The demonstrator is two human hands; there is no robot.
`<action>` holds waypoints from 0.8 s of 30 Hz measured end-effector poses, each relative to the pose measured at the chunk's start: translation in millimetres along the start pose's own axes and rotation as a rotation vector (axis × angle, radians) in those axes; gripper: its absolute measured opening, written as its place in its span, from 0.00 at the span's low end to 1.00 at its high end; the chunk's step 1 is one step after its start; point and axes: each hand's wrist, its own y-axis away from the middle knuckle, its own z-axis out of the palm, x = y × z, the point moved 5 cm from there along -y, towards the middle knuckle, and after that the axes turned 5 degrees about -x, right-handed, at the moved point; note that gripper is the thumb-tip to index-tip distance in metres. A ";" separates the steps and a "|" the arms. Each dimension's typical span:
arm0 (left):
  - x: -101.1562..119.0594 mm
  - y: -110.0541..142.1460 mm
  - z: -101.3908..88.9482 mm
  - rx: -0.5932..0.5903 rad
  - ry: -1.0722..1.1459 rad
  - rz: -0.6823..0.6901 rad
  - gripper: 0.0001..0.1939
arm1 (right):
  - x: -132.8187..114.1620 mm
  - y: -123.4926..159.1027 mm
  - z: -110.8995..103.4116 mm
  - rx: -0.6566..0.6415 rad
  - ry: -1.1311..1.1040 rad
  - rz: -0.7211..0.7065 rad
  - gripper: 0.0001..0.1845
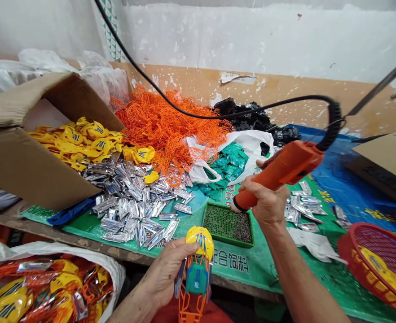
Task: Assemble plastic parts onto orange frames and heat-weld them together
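My left hand (166,274) is closed round a part-built toy (196,273) with a yellow top, a teal middle and an orange frame, held upright near the table's front edge. My right hand (267,199) grips an orange electric screwdriver (280,172), tilted with its tip down over a green screw tray (228,224) full of small dark screws. A black coiled cable (332,123) runs up from the screwdriver's rear.
A cardboard box (19,166) of yellow shells (80,141) stands at left. Silver parts (134,202), orange frames (164,121), teal pieces (228,168) and black parts (252,119) are heaped on the table. A red basket (356,264) is at right, a bag of assembled toys (43,287) at lower left.
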 end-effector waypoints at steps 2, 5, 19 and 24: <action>0.8 1.2 2.2 0.012 0.013 0.000 0.15 | -13.4 1.5 2.9 -0.020 -0.064 -0.003 0.13; 0.9 2.7 5.6 0.019 0.023 -0.006 0.15 | -33.5 9.9 11.2 -0.082 -0.176 0.009 0.20; 0.8 1.6 7.3 0.008 0.116 0.041 0.08 | -54.1 59.7 48.6 -0.266 -0.353 0.088 0.22; -0.1 0.1 7.4 0.001 0.133 0.040 0.07 | -47.7 61.6 49.1 -0.283 -0.358 0.086 0.23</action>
